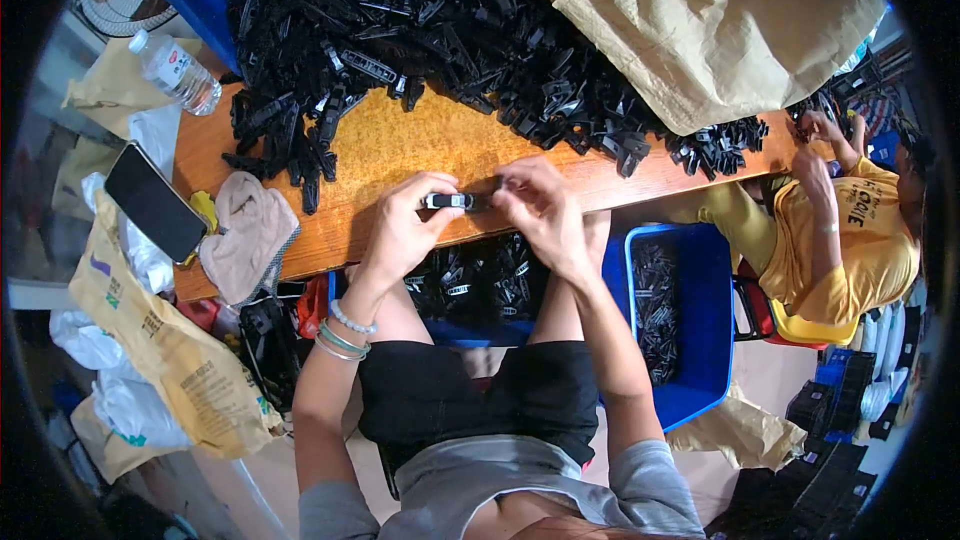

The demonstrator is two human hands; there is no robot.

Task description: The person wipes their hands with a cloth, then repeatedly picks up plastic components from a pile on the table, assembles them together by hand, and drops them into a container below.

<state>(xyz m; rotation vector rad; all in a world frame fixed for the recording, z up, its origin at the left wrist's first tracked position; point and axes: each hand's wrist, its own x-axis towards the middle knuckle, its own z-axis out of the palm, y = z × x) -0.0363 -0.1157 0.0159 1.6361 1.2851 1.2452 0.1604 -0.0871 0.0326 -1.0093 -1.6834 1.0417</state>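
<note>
Over the near edge of the wooden table, my left hand (405, 225) pinches a small black plastic part (447, 201) with a whitish strip on it, between thumb and fingers. My right hand (543, 212) is close beside it at the part's right end, its fingertips closed together. Something small and dark shows at those fingertips, too blurred to name. Beyond both hands lies a large heap of similar black plastic parts (420, 20). Below them, between my knees, a container of black parts (470, 280) shows.
Right of my legs stands a blue bin (715, 320) with black parts inside. A brown sack (700, 20) lies on the heap's right. At left are a phone (152, 202), a cloth (245, 235) and a water bottle (178, 73). A co-worker in yellow (870, 240) sits at far right.
</note>
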